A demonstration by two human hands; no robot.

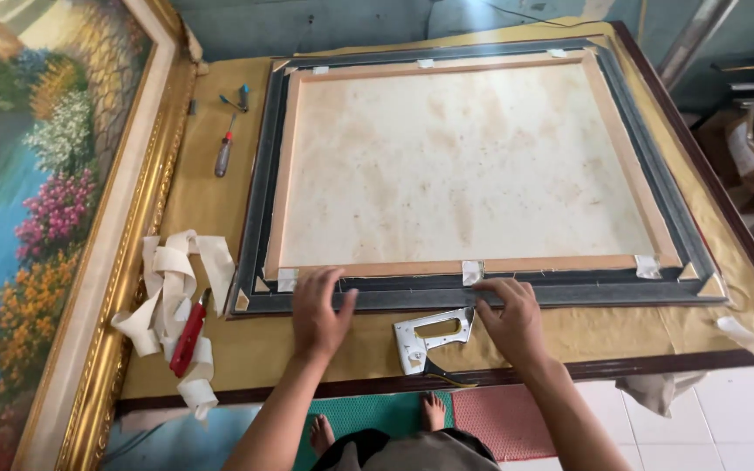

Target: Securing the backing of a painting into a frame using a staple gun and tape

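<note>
A dark picture frame (569, 292) lies face down on a brown-covered table (220, 209), with a stretched canvas back (460, 161) and its wooden stretcher bars set inside. My left hand (318, 312) rests flat on the frame's near rail, fingers spread. My right hand (508, 318) presses the same rail further right, just below a pale tape tab (471, 272). A metal staple gun (425, 338) lies on the table between the two hands, untouched.
A tangle of cream tape strips (172, 296) and a red-handled cutter (188, 338) lie at the left. Two screwdrivers (224, 150) sit at the far left corner. A large gold-framed landscape painting (54, 227) leans along the left. My bare feet (377, 423) stand on mats below.
</note>
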